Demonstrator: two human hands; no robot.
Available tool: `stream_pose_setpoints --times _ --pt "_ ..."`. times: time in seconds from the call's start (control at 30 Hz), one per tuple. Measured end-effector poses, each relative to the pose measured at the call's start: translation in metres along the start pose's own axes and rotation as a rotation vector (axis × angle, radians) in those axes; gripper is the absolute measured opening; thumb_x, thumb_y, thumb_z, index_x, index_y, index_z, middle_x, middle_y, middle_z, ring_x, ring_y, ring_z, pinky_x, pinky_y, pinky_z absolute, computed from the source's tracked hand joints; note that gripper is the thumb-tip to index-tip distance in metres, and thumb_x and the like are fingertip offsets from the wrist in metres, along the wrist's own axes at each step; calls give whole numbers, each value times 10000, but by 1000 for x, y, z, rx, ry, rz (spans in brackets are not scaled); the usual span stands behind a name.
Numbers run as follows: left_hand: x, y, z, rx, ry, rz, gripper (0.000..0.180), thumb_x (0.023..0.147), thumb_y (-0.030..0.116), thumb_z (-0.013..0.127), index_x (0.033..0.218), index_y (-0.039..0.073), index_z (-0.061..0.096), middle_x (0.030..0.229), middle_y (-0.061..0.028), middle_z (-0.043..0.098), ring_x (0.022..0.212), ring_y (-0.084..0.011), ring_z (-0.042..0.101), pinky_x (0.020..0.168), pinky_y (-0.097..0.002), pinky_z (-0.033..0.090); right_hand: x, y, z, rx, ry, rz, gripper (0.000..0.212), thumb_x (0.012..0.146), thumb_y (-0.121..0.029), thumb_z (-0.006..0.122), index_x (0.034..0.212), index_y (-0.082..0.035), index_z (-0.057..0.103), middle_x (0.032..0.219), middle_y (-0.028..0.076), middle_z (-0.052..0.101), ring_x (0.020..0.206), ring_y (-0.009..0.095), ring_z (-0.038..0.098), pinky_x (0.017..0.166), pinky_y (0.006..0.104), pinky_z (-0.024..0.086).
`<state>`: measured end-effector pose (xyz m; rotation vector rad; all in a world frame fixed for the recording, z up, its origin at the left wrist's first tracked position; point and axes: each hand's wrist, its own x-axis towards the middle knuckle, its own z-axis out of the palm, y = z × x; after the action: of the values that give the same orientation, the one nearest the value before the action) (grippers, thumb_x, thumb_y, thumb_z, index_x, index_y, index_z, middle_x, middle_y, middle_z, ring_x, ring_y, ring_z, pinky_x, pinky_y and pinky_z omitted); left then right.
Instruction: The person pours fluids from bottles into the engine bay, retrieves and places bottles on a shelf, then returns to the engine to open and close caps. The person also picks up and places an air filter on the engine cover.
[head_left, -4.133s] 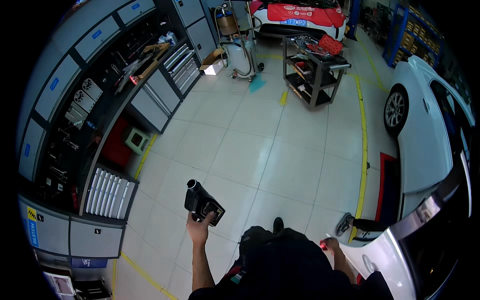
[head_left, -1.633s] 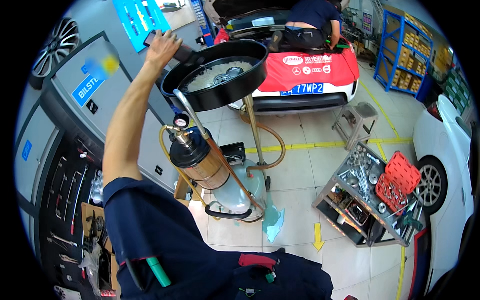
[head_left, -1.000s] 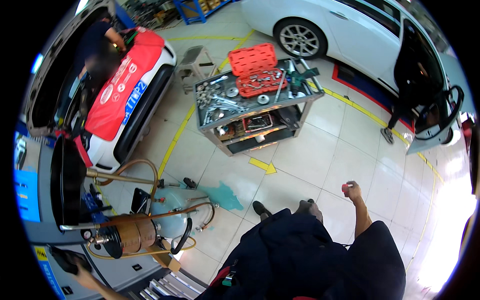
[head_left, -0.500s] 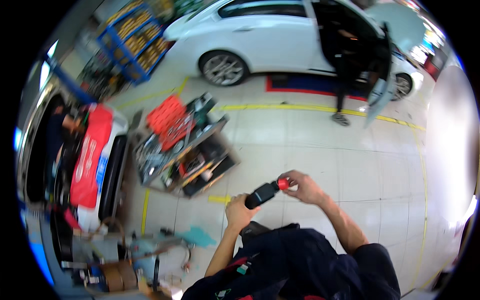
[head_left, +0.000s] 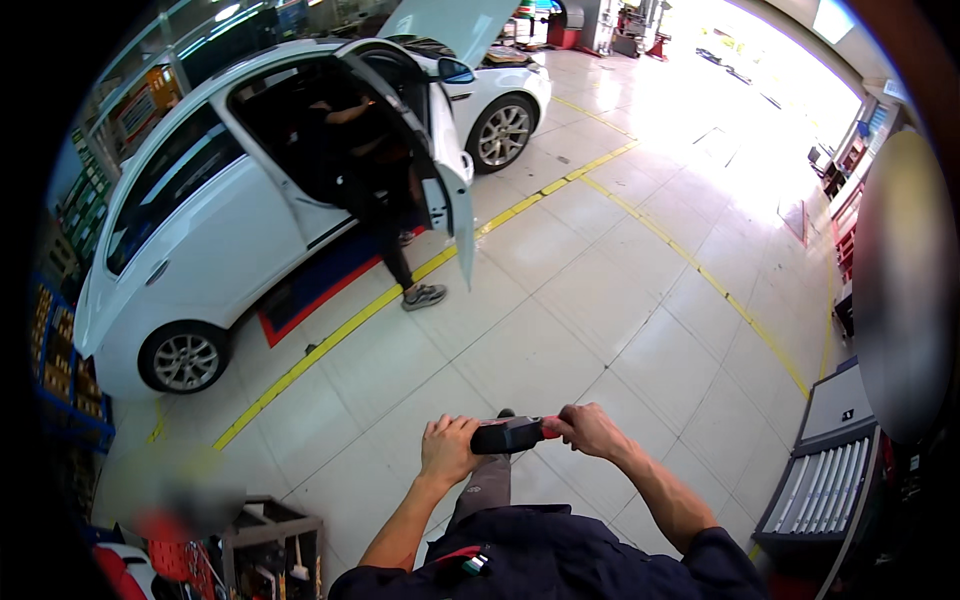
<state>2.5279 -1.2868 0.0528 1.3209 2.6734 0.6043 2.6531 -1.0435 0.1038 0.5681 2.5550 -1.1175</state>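
In front of my waist I hold a black hand-held tool with a red end piece; its exact kind I cannot make out. The thick black end is gripped by my left hand, fingers wrapped over it. At the other end, my right hand closes its thumb and fingers on the red piece. The tool lies roughly level across my body, above my leg. Part of the red piece is hidden by my right fingers.
A white car stands to the left with a door open and a person leaning inside. A tool cart sits at lower left, a grey drawer cabinet at right. Yellow lines mark the tiled floor.
My view has swung to the right, so the car now lies at left and the cart at lower left. The tool has gone from slanted to nearly level, still in both hands.
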Motion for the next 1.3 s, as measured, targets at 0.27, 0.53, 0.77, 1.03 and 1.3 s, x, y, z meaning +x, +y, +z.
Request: stream_pose_setpoints --times 0.27,0.53,0.77,1.03,1.3 --pt "317 61 28 -74 -100 365 392 690 381 781 995 163 666 955 -7 672 944 -244 614 804 -407 463 67 94 -189 52 500 -100 524 876 -372 668 1247 -25 541 1048 106 687 727 216 687 677 356 544" --pt "601 85 82 43 -232 628 376 712 350 762 997 131 651 979 -35 656 938 -251 618 814 -414 479 239 226 -294 573 619 320 354 904 -301 609 1024 30 643 670 114 680 532 184 647 554 304 522" --pt "828 101 83 53 -156 436 363 706 330 741 990 127 644 983 -27 659 981 -244 605 825 -401 476 433 279 -502 290 317 167 401 841 -297 706 1107 -15 604 772 118 698 635 190 675 588 329 516" --pt "1070 93 131 -62 -149 168 391 693 346 743 1007 131 653 994 -20 665 997 -241 609 871 -409 475 650 323 -718 -132 312 -143 413 954 -394 541 905 -8 680 661 78 685 596 212 667 642 358 529" --pt "1405 112 155 -103 -326 331 433 682 352 757 1043 138 650 1006 -40 659 1020 -267 607 906 -427 476 828 386 -926 136 475 -154 304 865 -179 704 1070 33 632 772 95 708 621 221 677 652 317 544"
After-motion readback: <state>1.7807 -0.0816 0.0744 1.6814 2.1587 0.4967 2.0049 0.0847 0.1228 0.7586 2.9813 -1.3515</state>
